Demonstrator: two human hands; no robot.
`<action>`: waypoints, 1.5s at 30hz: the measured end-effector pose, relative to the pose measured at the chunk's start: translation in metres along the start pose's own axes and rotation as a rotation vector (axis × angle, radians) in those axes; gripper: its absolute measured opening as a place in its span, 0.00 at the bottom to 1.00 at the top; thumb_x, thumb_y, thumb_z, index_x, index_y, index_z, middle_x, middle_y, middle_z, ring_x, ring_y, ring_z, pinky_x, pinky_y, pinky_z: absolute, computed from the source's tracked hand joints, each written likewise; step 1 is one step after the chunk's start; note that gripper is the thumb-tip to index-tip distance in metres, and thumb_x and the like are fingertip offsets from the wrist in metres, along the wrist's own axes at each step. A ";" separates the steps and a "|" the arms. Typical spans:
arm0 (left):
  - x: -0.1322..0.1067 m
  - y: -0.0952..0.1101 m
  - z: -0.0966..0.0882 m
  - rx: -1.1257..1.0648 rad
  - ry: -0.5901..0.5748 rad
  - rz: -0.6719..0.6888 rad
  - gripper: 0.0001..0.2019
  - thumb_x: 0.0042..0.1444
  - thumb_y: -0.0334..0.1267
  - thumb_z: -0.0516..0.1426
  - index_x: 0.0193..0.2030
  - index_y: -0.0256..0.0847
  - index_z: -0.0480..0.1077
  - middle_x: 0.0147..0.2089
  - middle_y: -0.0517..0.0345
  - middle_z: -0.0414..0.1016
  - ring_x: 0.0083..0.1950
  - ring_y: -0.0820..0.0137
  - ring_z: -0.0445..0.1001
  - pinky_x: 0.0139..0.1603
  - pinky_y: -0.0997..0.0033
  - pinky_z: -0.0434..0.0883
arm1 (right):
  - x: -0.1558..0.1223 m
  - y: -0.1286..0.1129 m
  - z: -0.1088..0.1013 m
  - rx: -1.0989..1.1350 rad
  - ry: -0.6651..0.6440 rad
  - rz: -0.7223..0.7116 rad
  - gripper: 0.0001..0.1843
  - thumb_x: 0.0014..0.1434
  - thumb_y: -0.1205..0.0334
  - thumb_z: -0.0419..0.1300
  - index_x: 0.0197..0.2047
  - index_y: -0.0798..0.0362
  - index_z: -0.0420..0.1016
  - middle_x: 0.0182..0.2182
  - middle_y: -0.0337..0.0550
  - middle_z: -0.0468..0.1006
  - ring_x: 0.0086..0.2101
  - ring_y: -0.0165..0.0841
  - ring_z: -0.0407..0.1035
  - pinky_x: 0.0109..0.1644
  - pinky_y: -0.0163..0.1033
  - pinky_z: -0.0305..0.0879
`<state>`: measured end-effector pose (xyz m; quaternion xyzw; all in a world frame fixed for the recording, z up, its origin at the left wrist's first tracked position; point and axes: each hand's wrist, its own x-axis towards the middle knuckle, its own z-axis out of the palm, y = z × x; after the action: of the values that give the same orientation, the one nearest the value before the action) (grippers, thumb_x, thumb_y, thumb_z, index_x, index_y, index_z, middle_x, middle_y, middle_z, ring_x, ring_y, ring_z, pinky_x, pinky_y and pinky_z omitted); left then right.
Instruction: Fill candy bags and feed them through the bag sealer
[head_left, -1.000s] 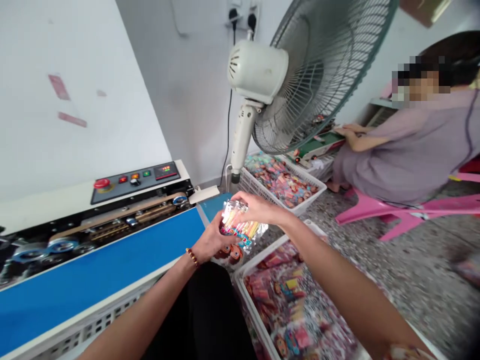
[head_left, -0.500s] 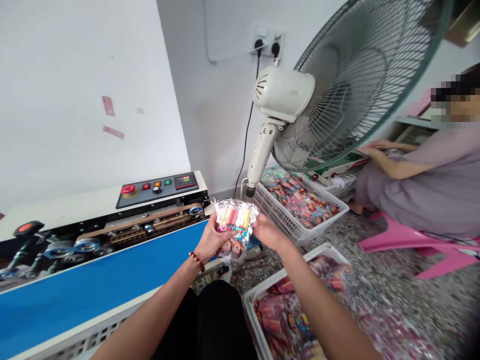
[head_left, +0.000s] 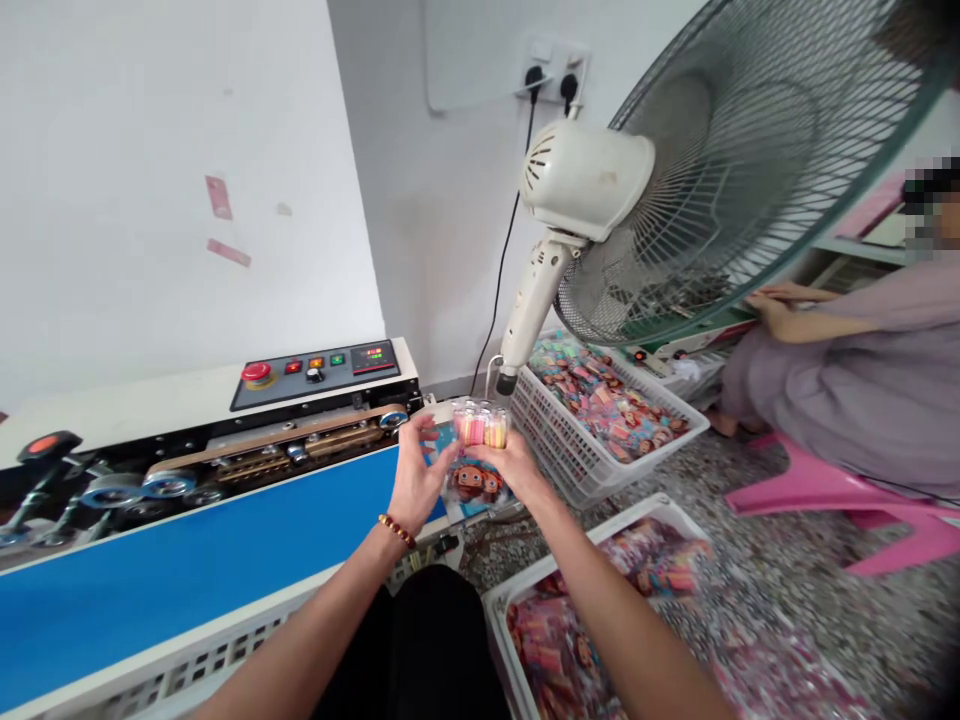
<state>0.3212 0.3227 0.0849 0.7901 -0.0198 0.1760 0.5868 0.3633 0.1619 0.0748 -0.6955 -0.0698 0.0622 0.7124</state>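
My left hand and my right hand together grip a clear plastic packet with pink and yellow sticks at its top and a cartoon print lower down. I hold it upright just past the right end of the blue conveyor belt of a sealing machine. A beaded bracelet sits on my left wrist. Below my right forearm is a white basket filled with similar colourful packets.
A large standing fan leans over a second white basket of packets. A person in a mauve garment sits on a pink stool at the right. The speckled floor is strewn with scraps.
My hands have folded the packet down, so it looks shorter and more bunched. My view has shifted slightly left and the fan sits further right in the frame.
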 end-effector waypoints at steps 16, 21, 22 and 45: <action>0.019 0.007 -0.001 -0.156 -0.148 -0.053 0.09 0.53 0.43 0.61 0.37 0.40 0.72 0.36 0.58 0.72 0.39 0.69 0.68 0.43 0.70 0.64 | 0.001 0.002 0.003 -0.022 0.007 -0.016 0.24 0.38 0.56 0.71 0.40 0.53 0.75 0.34 0.39 0.80 0.34 0.35 0.72 0.42 0.40 0.69; 0.029 0.011 0.001 -0.132 -0.143 0.006 0.08 0.52 0.42 0.62 0.32 0.40 0.71 0.31 0.60 0.69 0.36 0.70 0.64 0.39 0.72 0.62 | -0.003 0.000 0.006 -0.125 0.055 -0.016 0.25 0.37 0.57 0.71 0.41 0.52 0.74 0.34 0.37 0.79 0.33 0.34 0.71 0.39 0.38 0.68; 0.030 0.010 0.001 -0.158 -0.159 -0.016 0.09 0.51 0.42 0.61 0.30 0.40 0.69 0.29 0.61 0.68 0.34 0.71 0.64 0.37 0.72 0.61 | -0.004 0.001 0.006 -0.135 0.060 -0.018 0.25 0.37 0.57 0.71 0.41 0.52 0.74 0.34 0.37 0.79 0.33 0.34 0.71 0.39 0.38 0.68; 0.036 0.046 -0.004 0.467 -0.227 0.105 0.03 0.53 0.34 0.58 0.29 0.41 0.70 0.34 0.57 0.75 0.44 0.62 0.67 0.47 0.60 0.59 | -0.009 0.012 0.005 -0.307 0.088 -0.064 0.31 0.36 0.55 0.71 0.46 0.51 0.73 0.36 0.34 0.78 0.35 0.34 0.70 0.39 0.37 0.66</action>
<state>0.3426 0.3178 0.1393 0.9167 -0.0854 0.1161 0.3728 0.3541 0.1655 0.0630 -0.7957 -0.0695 -0.0026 0.6016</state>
